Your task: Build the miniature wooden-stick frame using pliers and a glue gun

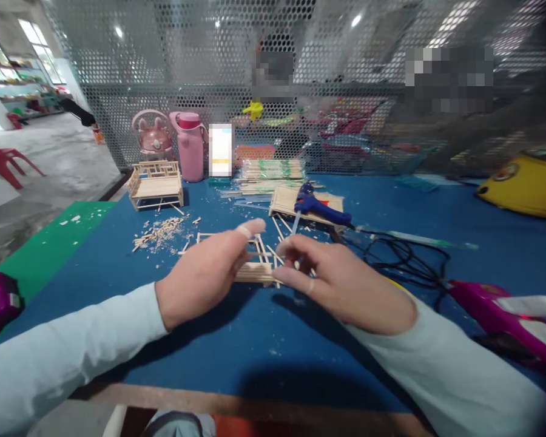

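Stick framework (255, 273), partly hidden, in the middle of the scene. It consists of pale wooden sticks; closely set slats run left to right along the near side, and thin bars outline an open far part.

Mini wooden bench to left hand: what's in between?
A loose pile of short stick scraps lies on the blue tabletop between the mini wooden bench and the left hand, in the head view.

Left hand (204, 273): left of centre, one digit (253, 227) extended. Right hand (346, 276): right of centre, fingers (293, 244) curled. Forearms (86, 340): lower corners, sleeved.
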A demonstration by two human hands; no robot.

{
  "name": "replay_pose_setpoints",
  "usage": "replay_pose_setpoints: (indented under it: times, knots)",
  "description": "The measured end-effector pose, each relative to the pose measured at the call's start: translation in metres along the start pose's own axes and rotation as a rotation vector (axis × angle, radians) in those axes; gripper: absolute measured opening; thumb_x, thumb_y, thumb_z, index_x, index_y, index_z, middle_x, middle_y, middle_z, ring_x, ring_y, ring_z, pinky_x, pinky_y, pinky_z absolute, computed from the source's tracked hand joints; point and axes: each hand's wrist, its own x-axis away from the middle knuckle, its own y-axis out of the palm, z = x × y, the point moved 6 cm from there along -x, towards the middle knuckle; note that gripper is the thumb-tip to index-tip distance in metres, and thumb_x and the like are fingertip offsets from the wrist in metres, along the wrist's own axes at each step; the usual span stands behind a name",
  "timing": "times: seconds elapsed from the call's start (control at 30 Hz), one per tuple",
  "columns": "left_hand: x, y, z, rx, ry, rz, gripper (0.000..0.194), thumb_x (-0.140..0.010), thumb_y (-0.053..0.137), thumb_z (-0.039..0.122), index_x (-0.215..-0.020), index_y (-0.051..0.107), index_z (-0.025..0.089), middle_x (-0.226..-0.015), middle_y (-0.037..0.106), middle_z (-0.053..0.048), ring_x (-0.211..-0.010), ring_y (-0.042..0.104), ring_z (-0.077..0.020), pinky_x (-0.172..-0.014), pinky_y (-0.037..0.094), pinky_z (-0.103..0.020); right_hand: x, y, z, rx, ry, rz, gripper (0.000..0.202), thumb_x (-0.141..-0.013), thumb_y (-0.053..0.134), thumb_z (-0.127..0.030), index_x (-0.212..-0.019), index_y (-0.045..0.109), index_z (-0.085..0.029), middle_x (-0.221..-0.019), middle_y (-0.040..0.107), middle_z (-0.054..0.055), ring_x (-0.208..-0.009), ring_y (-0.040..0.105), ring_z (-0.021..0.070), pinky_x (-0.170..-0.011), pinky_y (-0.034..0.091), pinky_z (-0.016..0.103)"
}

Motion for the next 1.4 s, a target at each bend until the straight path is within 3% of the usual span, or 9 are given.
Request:
replay_pose_setpoints:
  times: [0.13,0.27,0.47,0.63,0.77,0.9,1.07,1.2,1.4]
  knots:
    - [0.005,-0.02,-0.028,-0.185,-0.111,0.116,0.037,-0.087,0.046,0.014,-0.124,0.046,0.013,-0.087,0.068,-0.005,-0.08,0.065,-0.0157,-0.074,0.052,-0.027,0.0,0.016,0.035,0.163,0.21,-0.184,0.035,-0.071,0.066,-0.045,-0.088,0.047,-0.021,-0.06,0.057,-0.003,-0.052,0.053,0.0155,-0.049,0.034,0.025]
    - [0.016,-0.027,-0.04,-0.273,-0.081,0.155,0.028,-0.086,0.05,0.014,-0.114,0.055,0.013,-0.087,0.071,-0.005,-0.08,0.066,-0.0141,-0.075,0.051,-0.024,-0.001,0.039,0.039,0.157,0.117,-0.245,0.019,-0.078,0.059,-0.034,-0.09,0.05,-0.022,-0.065,0.06,-0.002,-0.055,0.054,0.0145,-0.051,0.033,0.024]
    - [0.024,-0.018,-0.039,-0.238,-0.047,0.132,0.016,-0.088,0.051,0.019,-0.097,0.064,0.019,-0.084,0.073,-0.003,-0.077,0.067,-0.0142,-0.07,0.051,-0.023,-0.011,0.031,0.057,0.182,0.152,-0.012,0.009,-0.083,0.048,-0.026,-0.087,0.054,-0.02,-0.064,0.059,0.001,-0.057,0.055,0.0168,-0.055,0.038,0.027]
    - [0.025,-0.014,-0.014,-0.206,0.097,0.066,0.024,-0.09,0.045,0.015,-0.104,0.064,0.02,-0.084,0.073,-0.005,-0.076,0.064,-0.0148,-0.071,0.049,-0.025,-0.002,0.01,0.021,0.113,-0.095,0.304,0.022,-0.088,0.047,-0.033,-0.103,0.056,-0.02,-0.07,0.06,0.003,-0.065,0.059,0.0175,-0.057,0.042,0.027]
    - [0.017,-0.003,0.012,-0.144,0.176,-0.043,0.029,-0.093,0.038,0.017,-0.098,0.066,0.017,-0.083,0.073,-0.008,-0.071,0.062,-0.0156,-0.067,0.049,-0.027,0.006,0.013,-0.013,0.022,-0.366,0.266,0.019,-0.092,0.042,-0.026,-0.088,0.06,-0.021,-0.075,0.064,0.004,-0.069,0.06,0.0149,-0.062,0.045,0.024]
    - [0.009,-0.007,0.017,-0.116,0.155,0.005,0.023,-0.092,0.044,0.02,-0.094,0.067,0.017,-0.092,0.073,-0.008,-0.085,0.062,-0.0181,-0.079,0.048,-0.032,0.005,0.011,-0.007,0.007,-0.355,0.317,0.024,-0.091,0.043,-0.024,-0.074,0.059,-0.02,-0.063,0.058,0.002,-0.059,0.056,0.0136,-0.057,0.042,0.024]
    - [0.02,-0.038,-0.049,0.095,-0.414,0.314,0.02,-0.091,0.045,0.023,-0.101,0.062,0.017,-0.1,0.067,-0.007,-0.092,0.059,-0.0163,-0.083,0.047,-0.031,-0.004,0.011,0.017,-0.009,-0.276,0.291,0.023,-0.09,0.043,-0.025,-0.075,0.06,-0.021,-0.068,0.062,0.003,-0.064,0.059,0.0153,-0.061,0.045,0.027]
    - [0.046,-0.012,-0.1,0.576,-0.975,0.149,0.016,-0.087,0.048,0.024,-0.1,0.053,0.015,-0.071,0.057,0.001,-0.047,0.047,-0.007,-0.041,0.038,-0.018,-0.009,0.018,0.024,0.031,-0.281,0.254,0.025,-0.091,0.043,-0.029,-0.074,0.06,-0.021,-0.069,0.061,0.004,-0.064,0.058,0.0159,-0.061,0.046,0.028]
    - [0.053,0.011,-0.094,0.838,-1.083,-0.045,0.026,-0.084,0.057,0.025,-0.106,0.048,0.015,-0.065,0.058,0.003,-0.039,0.043,-0.0044,-0.033,0.033,-0.014,-0.014,0.022,0.023,0.073,-0.255,0.24,0.027,-0.091,0.042,-0.033,-0.074,0.06,-0.022,-0.069,0.06,0.003,-0.065,0.058,0.0166,-0.06,0.045,0.029]
